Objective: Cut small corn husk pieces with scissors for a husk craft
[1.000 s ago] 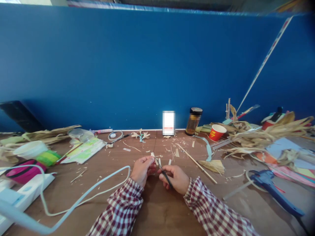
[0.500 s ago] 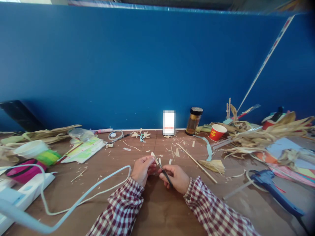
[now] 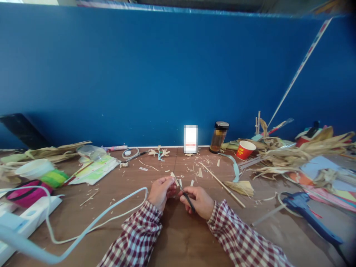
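Note:
My left hand [image 3: 161, 192] pinches a small pale strip [image 3: 172, 174] between thumb and fingertips, at the middle of the brown table. Just to its right, my right hand [image 3: 198, 201] is closed round the dark handles of a pair of scissors [image 3: 188, 200]. The blades point up and left and meet the pale strip near my left fingertips. Small cut scraps [image 3: 192, 183] lie just beyond the hands. A thin stick [image 3: 222, 184] rests on the table to the right, beside a piece of dry husk [image 3: 240, 187].
A blue glue gun [image 3: 311, 215] and heaped dry husks [image 3: 292, 155] are on the right. Behind stand a lidded jar [image 3: 218, 139] and a red cup [image 3: 246, 150]. A pale cable [image 3: 102, 223] loops close to my left forearm from a white power strip [image 3: 39, 211].

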Available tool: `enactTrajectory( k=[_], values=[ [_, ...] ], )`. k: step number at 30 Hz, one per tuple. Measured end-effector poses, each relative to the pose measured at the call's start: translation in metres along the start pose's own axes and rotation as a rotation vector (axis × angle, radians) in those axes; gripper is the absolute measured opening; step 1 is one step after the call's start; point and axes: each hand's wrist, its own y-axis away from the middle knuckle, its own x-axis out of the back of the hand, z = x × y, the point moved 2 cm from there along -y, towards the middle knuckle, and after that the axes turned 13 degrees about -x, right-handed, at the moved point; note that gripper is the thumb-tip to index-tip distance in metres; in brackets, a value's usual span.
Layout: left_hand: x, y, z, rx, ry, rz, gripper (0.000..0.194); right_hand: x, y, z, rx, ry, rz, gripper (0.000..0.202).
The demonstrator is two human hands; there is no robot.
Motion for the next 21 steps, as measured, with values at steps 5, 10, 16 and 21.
enactTrajectory(
  k=[5,10,16,21],
  values=[
    [0.0003,-0.0001,-0.0001,0.002,-0.003,0.002,0.022,0.0006,-0.0003,-0.0010,-0.002,0.012,0.002,0.028],
    [0.0015,-0.0014,-0.0014,0.001,-0.001,0.001,0.021,0.0008,0.0001,-0.0011,0.003,0.011,0.005,0.031],
    [0.0011,-0.0005,-0.0013,0.005,-0.002,0.000,0.021,0.0001,0.0000,0.0015,0.007,0.008,0.011,0.031],
    [0.0015,-0.0002,-0.0014,0.004,-0.005,-0.015,0.023,0.0007,-0.0004,0.0010,0.015,0.014,0.014,0.031]
  ],
)
